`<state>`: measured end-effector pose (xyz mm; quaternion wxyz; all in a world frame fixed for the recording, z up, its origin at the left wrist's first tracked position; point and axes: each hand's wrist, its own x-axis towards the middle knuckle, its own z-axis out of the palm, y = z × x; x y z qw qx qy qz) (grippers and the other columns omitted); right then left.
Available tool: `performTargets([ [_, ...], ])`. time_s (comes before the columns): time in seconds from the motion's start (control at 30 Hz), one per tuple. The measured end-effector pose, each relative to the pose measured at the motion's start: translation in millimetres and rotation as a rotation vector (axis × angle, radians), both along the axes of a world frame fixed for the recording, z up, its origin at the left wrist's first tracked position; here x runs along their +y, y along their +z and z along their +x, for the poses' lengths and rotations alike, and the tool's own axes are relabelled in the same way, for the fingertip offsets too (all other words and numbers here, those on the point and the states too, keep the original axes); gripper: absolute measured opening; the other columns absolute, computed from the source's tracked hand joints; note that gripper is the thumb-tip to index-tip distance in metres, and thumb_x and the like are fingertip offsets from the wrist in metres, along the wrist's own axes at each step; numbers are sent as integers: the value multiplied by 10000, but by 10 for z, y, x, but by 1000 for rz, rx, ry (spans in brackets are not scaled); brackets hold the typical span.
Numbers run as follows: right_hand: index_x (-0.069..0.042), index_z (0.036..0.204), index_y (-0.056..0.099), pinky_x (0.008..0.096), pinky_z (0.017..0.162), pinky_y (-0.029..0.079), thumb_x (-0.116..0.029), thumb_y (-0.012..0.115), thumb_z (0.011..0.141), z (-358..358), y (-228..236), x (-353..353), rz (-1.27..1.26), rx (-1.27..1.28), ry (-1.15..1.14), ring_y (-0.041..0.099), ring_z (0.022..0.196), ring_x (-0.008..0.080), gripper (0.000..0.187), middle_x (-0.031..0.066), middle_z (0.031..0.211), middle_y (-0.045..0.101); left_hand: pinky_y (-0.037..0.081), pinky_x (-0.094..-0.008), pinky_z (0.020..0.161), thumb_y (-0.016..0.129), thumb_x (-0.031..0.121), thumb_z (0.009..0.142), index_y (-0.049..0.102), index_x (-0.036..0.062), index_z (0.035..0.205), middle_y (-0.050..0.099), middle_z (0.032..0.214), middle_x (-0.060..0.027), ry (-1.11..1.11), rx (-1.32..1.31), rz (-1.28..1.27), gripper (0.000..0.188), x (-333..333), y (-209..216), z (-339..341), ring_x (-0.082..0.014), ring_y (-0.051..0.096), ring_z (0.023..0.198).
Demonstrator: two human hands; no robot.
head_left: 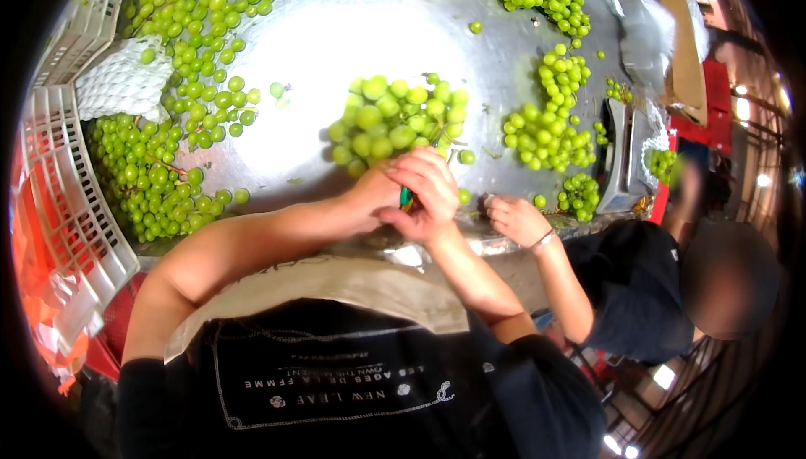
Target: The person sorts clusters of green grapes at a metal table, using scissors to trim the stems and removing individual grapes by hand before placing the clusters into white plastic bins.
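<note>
1. We see the main bunch of green grapes (395, 119) on the metal tabletop (294, 153), just beyond our hands and near the middle of the view.
2. Our right hand (430, 186) has its fingers bent around a green-handled tool (405, 198); only part of its handle shows, so we cannot tell whether it has blades.
3. Our left hand (369, 199) lies against the right at the bunch's near side. Its fingers are mostly covered, and we cannot tell what they pinch.
4. We judge the step in hand to be close work at the stem end. The next move seems to call for steadying the bunch and turning it gently, keeping the tool off the berries.
5. The tabletop's near edge runs beneath our wrists, so drawing the bunch back risks a drop.
6. We have more room beyond the bunch and toward the left grape heap (143, 178), with a few loose berries between.
7. On the right, the co-worker's hand (514, 220) rests near the edge, below the right-hand grape cluster (546, 136); we have less room there.
</note>
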<state>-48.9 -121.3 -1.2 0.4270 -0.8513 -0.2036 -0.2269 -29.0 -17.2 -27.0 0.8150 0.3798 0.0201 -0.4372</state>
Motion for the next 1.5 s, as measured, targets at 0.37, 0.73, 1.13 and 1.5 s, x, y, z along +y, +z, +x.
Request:
performTargets([
  [0.37, 23, 1140, 543, 522, 925, 384, -544, 727, 610, 51, 106, -158, -206, 29, 120, 514, 1076, 380, 797, 231, 1148, 536, 380, -285, 608, 514, 164, 820, 510, 70, 959, 524, 888, -63, -215, -282, 90, 168, 125, 222, 197, -143, 499, 774],
  [0.73, 36, 998, 614, 485, 862, 433, -558, 616, 701, 81, 103, -84, -32, 60, 80, 552, 992, 352, 665, 201, 1049, 572, 394, -310, 790, 555, 137, 787, 494, 74, 1083, 481, 1056, -81, -415, -41, 145, 309, 267, 548, 377, -157, 464, 981],
  [1.13, -56, 797, 614, 386, 917, 335, -192, 730, 701, 228, -84, -502, -248, 501, -689, 446, 1056, 285, 203, 113, 1058, 527, 445, -439, 702, 610, 217, 738, 581, -9, 941, 599, 924, -198, -847, -1324, 887, 306, 1180, 550, 504, -350, 561, 863],
  [1.5, -25, 760, 640, 258, 775, 423, -75, 686, 756, 226, 64, -896, 701, 651, -508, 533, 864, 123, 68, 30, 999, 558, 477, -394, 732, 598, 286, 799, 610, 36, 984, 633, 899, -145, -627, -1058, 1015, 312, 1270, 789, 502, -299, 601, 847],
])
